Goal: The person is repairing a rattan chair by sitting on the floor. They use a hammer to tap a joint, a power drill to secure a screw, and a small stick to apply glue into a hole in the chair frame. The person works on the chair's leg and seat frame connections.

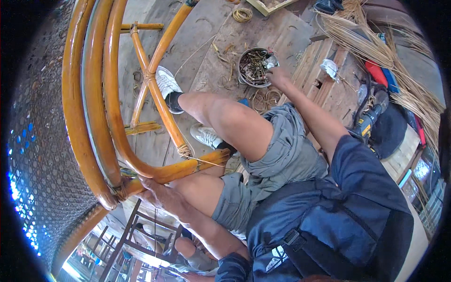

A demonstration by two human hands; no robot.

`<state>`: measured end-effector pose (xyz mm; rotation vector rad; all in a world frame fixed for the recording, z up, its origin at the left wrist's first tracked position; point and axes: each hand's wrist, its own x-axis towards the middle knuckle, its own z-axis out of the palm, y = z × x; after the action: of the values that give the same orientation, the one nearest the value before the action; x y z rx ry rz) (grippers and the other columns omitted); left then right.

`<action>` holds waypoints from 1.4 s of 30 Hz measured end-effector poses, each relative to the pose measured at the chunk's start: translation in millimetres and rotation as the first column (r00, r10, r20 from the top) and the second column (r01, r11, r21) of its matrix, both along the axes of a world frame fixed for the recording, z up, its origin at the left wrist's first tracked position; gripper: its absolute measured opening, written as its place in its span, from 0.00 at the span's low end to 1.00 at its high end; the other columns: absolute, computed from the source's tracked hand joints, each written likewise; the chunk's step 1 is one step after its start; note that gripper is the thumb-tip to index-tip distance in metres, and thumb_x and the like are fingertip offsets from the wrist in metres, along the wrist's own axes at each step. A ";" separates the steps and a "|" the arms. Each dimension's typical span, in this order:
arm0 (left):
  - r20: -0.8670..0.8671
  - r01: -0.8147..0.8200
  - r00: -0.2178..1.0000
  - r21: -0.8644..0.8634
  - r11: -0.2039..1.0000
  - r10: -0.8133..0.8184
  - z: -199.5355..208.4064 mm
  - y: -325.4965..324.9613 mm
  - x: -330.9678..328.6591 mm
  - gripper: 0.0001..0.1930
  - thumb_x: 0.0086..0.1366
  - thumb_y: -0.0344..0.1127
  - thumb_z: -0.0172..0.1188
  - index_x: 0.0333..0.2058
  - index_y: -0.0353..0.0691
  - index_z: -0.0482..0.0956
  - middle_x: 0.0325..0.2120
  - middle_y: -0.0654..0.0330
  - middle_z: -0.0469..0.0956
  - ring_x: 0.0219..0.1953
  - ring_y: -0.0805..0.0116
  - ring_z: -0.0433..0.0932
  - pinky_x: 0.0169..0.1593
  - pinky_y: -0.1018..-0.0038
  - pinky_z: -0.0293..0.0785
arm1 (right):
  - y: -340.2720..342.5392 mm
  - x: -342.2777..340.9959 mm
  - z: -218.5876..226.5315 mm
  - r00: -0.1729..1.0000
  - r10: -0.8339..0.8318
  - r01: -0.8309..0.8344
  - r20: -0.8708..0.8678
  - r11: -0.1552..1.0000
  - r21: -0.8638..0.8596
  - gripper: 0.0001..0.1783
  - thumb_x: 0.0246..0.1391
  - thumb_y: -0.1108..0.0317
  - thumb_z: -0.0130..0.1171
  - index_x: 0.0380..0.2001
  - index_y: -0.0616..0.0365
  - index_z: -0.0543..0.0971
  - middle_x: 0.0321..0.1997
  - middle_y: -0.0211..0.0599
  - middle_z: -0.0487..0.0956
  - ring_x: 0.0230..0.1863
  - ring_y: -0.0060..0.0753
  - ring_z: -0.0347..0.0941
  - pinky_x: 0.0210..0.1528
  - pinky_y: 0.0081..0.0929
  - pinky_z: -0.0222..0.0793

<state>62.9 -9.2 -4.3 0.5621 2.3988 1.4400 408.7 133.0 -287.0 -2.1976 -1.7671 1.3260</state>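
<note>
Here, item by item: left hand [152, 190], fingers wrapped around a curved rail of the orange rattan chair frame [101, 117], near a cord-bound joint. Right hand [277, 75], reaching into the round metal tin [251, 66] of small fasteners on the plank floor [282, 33] (fingers bunched at the rim; whether they pinch anything cannot be told). Nearby: coiled rattan rings [265, 98], loose cane strips [376, 47], a yellow-and-black cordless drill [369, 120].
</note>
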 end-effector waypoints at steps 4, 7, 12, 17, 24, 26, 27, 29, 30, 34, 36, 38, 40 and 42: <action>-0.028 0.023 0.999 -0.019 1.000 -0.023 -2.6 4.5 7.8 0.38 0.62 0.62 0.48 0.52 0.27 0.61 0.46 0.46 0.71 0.49 0.59 0.69 0.54 0.63 0.67 | 7.3 -23.7 -22.7 0.990 -0.091 0.095 0.110 0.995 -0.034 0.17 0.46 0.59 0.51 0.37 0.52 0.81 0.40 0.46 0.79 0.44 0.48 0.75 0.48 0.38 0.69; -0.042 0.081 0.996 0.001 0.997 -0.081 -9.6 -1.3 4.9 0.36 0.64 0.62 0.44 0.54 0.30 0.62 0.46 0.45 0.72 0.49 0.59 0.71 0.53 0.63 0.69 | 6.8 -30.6 -32.2 0.987 -0.078 0.083 0.140 0.996 -0.027 0.18 0.46 0.60 0.51 0.39 0.54 0.80 0.41 0.49 0.78 0.44 0.50 0.74 0.50 0.39 0.68; 0.029 0.089 0.996 -0.030 0.996 -0.088 -2.5 4.4 7.9 0.33 0.65 0.61 0.42 0.55 0.38 0.63 0.47 0.44 0.73 0.48 0.55 0.73 0.51 0.62 0.71 | -0.3 -28.7 -64.2 0.989 0.031 -0.025 0.142 0.999 -0.042 0.18 0.48 0.61 0.50 0.39 0.60 0.77 0.40 0.54 0.77 0.45 0.54 0.73 0.50 0.43 0.67; 0.025 0.060 0.998 -0.065 0.996 -0.059 5.4 12.9 17.6 0.32 0.67 0.59 0.38 0.56 0.36 0.61 0.46 0.42 0.72 0.49 0.54 0.72 0.51 0.60 0.72 | -5.5 -36.8 -67.7 0.988 0.090 -0.085 0.123 0.996 -0.041 0.17 0.49 0.62 0.49 0.37 0.60 0.78 0.40 0.54 0.77 0.45 0.55 0.72 0.49 0.43 0.67; -0.043 0.093 0.994 -0.133 0.987 -0.099 9.7 12.9 18.7 0.35 0.67 0.61 0.37 0.56 0.33 0.60 0.46 0.43 0.72 0.50 0.52 0.72 0.52 0.59 0.71 | -7.1 -43.6 -50.1 0.997 -0.047 0.043 0.067 0.998 0.049 0.17 0.51 0.59 0.49 0.36 0.60 0.78 0.37 0.54 0.77 0.41 0.56 0.73 0.45 0.44 0.68; -0.025 0.137 0.989 -0.174 0.975 -0.143 5.2 17.1 17.4 0.35 0.66 0.61 0.37 0.56 0.31 0.60 0.45 0.43 0.73 0.50 0.51 0.72 0.51 0.59 0.71 | -11.0 -25.8 -39.3 0.990 -0.132 0.125 0.044 0.983 0.138 0.17 0.51 0.58 0.50 0.36 0.60 0.78 0.36 0.54 0.78 0.40 0.56 0.74 0.44 0.44 0.68; 0.010 0.126 0.992 -0.115 0.985 -0.126 -3.4 22.4 19.8 0.36 0.66 0.60 0.38 0.56 0.29 0.61 0.45 0.43 0.73 0.49 0.52 0.72 0.51 0.59 0.71 | -14.9 -13.1 -29.7 0.985 -0.162 0.154 0.054 0.979 0.132 0.18 0.52 0.56 0.51 0.37 0.60 0.77 0.36 0.54 0.78 0.39 0.55 0.74 0.43 0.43 0.68; -0.049 0.074 0.995 -0.181 0.981 -0.085 4.5 5.3 13.6 0.35 0.67 0.60 0.37 0.54 0.28 0.63 0.45 0.42 0.73 0.49 0.52 0.72 0.52 0.60 0.70 | -8.1 -24.9 31.9 0.998 -0.058 0.060 -0.020 0.984 0.168 0.17 0.52 0.58 0.52 0.37 0.60 0.77 0.36 0.52 0.78 0.39 0.53 0.74 0.42 0.41 0.68; -0.072 0.070 0.994 -0.209 0.975 -0.087 6.4 2.8 9.8 0.35 0.67 0.59 0.37 0.53 0.28 0.65 0.45 0.42 0.73 0.48 0.52 0.72 0.52 0.60 0.70 | -8.1 -24.0 64.3 0.998 -0.026 0.035 -0.050 0.981 0.192 0.16 0.53 0.58 0.52 0.37 0.60 0.77 0.36 0.52 0.78 0.39 0.52 0.74 0.42 0.39 0.68; -0.047 0.008 0.999 -0.114 0.993 -0.013 -1.7 -5.0 -0.4 0.36 0.66 0.60 0.37 0.47 0.27 0.72 0.45 0.41 0.73 0.46 0.54 0.73 0.53 0.61 0.68 | -31.6 48.2 158.2 0.987 -0.111 0.161 -0.119 0.781 0.603 0.11 0.52 0.66 0.55 0.38 0.59 0.76 0.34 0.46 0.77 0.38 0.46 0.74 0.42 0.34 0.69; 0.012 0.157 0.988 -0.047 0.986 -0.157 -13.5 8.0 3.0 0.34 0.64 0.60 0.45 0.47 0.27 0.72 0.44 0.43 0.73 0.46 0.55 0.73 0.52 0.63 0.69 | -53.8 115.2 182.8 0.967 -0.213 0.056 0.138 0.710 0.702 0.11 0.50 0.68 0.57 0.37 0.59 0.76 0.32 0.45 0.76 0.36 0.46 0.74 0.41 0.33 0.69; -0.011 0.063 0.998 -0.052 0.997 -0.064 -3.9 -12.7 -9.7 0.34 0.63 0.59 0.49 0.49 0.28 0.70 0.45 0.45 0.72 0.46 0.56 0.73 0.51 0.63 0.70 | -58.1 131.3 191.5 0.955 -0.233 0.075 0.181 0.783 0.617 0.14 0.48 0.67 0.58 0.39 0.59 0.76 0.36 0.46 0.76 0.40 0.48 0.73 0.43 0.35 0.68; 0.003 -0.003 1.000 -0.047 0.999 0.003 -19.8 -0.8 -12.5 0.34 0.62 0.57 0.52 0.52 0.29 0.65 0.48 0.46 0.69 0.48 0.58 0.71 0.52 0.64 0.69 | -83.2 179.4 177.6 0.913 -0.249 -0.026 0.322 0.754 0.656 0.16 0.47 0.67 0.59 0.41 0.58 0.75 0.39 0.47 0.75 0.43 0.49 0.71 0.45 0.37 0.68; 0.037 0.059 0.998 -0.004 0.998 -0.059 -13.4 -1.0 -11.7 0.34 0.63 0.55 0.52 0.54 0.28 0.62 0.50 0.46 0.68 0.50 0.58 0.70 0.54 0.65 0.67 | -89.7 189.4 161.3 0.895 -0.246 -0.086 0.371 0.721 0.687 0.17 0.47 0.67 0.59 0.42 0.58 0.74 0.42 0.47 0.75 0.45 0.50 0.70 0.46 0.38 0.67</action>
<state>51.1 -10.3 -17.7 0.5945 2.3370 1.4072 598.1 43.4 -125.8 -2.1396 -1.8229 0.0402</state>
